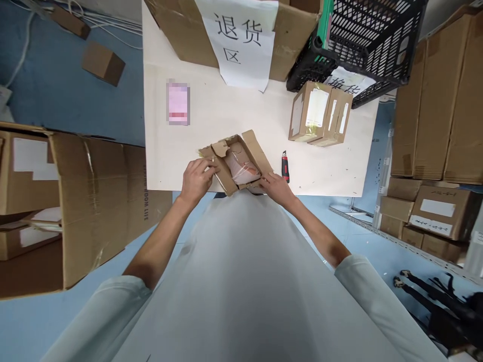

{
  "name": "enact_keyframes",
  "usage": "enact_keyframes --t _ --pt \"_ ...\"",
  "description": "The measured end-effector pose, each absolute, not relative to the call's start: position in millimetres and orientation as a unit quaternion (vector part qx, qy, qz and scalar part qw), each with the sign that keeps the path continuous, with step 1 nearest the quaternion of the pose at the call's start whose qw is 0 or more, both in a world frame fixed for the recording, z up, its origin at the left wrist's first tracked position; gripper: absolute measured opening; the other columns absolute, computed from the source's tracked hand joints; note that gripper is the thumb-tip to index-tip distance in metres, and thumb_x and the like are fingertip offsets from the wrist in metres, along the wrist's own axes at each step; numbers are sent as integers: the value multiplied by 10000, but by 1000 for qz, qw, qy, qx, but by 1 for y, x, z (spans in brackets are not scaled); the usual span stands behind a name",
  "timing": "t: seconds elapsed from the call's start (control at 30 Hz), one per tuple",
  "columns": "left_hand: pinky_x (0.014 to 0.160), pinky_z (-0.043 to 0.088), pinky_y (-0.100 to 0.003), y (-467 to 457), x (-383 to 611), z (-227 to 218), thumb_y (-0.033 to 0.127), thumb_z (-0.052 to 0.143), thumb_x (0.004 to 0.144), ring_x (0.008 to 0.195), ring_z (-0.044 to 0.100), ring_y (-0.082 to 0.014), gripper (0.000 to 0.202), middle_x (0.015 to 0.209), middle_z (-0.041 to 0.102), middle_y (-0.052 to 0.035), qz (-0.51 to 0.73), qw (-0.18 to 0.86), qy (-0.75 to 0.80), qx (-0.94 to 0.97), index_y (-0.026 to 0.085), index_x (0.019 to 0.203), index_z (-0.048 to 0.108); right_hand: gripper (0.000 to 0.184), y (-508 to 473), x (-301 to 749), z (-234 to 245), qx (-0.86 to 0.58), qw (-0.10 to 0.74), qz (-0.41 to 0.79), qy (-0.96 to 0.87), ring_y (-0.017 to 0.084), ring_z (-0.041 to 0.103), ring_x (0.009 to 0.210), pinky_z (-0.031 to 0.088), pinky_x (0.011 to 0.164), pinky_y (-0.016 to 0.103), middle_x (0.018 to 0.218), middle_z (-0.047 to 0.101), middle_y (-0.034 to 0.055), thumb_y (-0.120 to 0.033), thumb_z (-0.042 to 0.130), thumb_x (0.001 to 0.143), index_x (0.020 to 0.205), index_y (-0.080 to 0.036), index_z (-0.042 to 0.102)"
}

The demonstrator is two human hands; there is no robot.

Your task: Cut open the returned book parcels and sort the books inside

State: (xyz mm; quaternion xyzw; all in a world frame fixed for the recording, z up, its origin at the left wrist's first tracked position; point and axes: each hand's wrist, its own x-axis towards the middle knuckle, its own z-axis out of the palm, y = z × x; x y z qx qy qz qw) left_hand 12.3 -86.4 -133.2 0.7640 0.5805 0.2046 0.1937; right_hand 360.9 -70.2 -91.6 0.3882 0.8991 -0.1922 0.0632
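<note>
A small cardboard box [231,187] lies at the table's near edge with its flaps folded open. Inside it shows a plastic-wrapped item [242,168], pale with some orange-red; I cannot make out its kind. My left hand [198,177] is closed on the box's left flap, thumb and fingers pinched together. On the other side, my right hand [276,187] grips the box's right corner near the long raised flap. A red and black utility knife [285,167] lies on the table just beyond my right hand.
On the white table [320,171] stand taped parcels [317,113], a black crate [377,45] and a large carton [188,35] with a paper sign. A blurred pink rectangle [178,103] lies at left. A big open carton [101,201] holds parcels; shelves [426,261] stand right.
</note>
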Motion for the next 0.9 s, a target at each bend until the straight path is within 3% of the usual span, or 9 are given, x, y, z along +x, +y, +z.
enact_keyframes --t 0.07,0.17,0.37,0.53,0.67,0.8,0.9 --pt "970 537 -482 -91 10 -132 152 575 1084 1287 713 -329 249 1207 830 -101 205 186 580 766 267 1047 793 267 -81 366 -97 404 64 -178 895 261 654 1045 507 849 363 1147 789 129 -44 594 1125 1091 -189 817" --pt "939 527 -477 -97 11 -130 163 594 1089 1200 724 -327 231 1209 835 -105 195 179 586 766 271 1060 795 354 -80 370 -104 434 53 -152 886 251 638 1042 476 822 355 1213 792 120 15 531 1108 1096 -205 808" --pt "923 534 -475 -111 42 -118 191 587 1111 1126 739 -328 249 1243 828 -140 145 210 584 770 253 1150 825 352 -29 386 -115 552 -11 -121 825 280 593 1087 481 867 379 1269 742 129 -59 474 1135 1109 -221 786" --pt "980 576 -468 -115 71 -99 330 558 1167 1154 752 -337 314 1307 807 -165 105 248 567 779 199 1280 820 352 -9 395 -122 581 -39 -140 801 301 592 1155 543 916 389 1297 723 138 -128 480 1133 1285 -227 781" --pt "1046 571 -509 -85 94 -80 430 546 1174 1236 714 -380 392 1346 785 -186 87 235 579 776 187 1268 839 436 -28 391 -123 598 -62 -163 782 314 611 1214 604 946 412 1385 714 157 -114 478 1105 1420 -225 758" --pt "1091 522 -585 -31 134 -69 420 637 1096 1284 652 -458 401 1274 789 -238 20 214 569 794 140 1286 852 517 -48 384 -124 617 -76 -193 759 325 628 1286 641 981 444 1533 667 177 -102 450 1099 1523 -225 718" --pt "1111 503 -564 4 166 -72 354 690 1030 1305 652 -462 448 1209 810 -249 -60 226 567 790 125 1391 822 525 -53 381 -127 634 -74 -208 741 323 629 1343 642 1044 445 1582 648 176 -103 447 1108 1539 -222 721"
